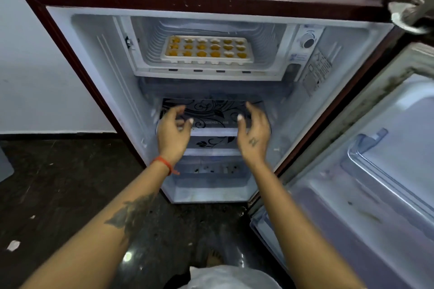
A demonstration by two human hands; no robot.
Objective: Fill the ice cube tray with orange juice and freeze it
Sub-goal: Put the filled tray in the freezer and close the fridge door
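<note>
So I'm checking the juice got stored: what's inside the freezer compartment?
The ice cube tray, its cells holding orange juice, sits on the freezer compartment floor. Nothing else shows; the space under the tray is hidden.

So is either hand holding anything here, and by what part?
Nothing is held. The left hand and right hand hang empty with loosely curled fingers; the ice cube tray sits alone in the freezer compartment.

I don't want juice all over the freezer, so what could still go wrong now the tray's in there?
1. The fridge door hangs wide open; nothing freezes until it is closed.
2. The tray sits near the freezer compartment's front edge with liquid juice; a hard door slam might slosh it.
3. Both hands are empty and near, so a bump could tip it.
</note>
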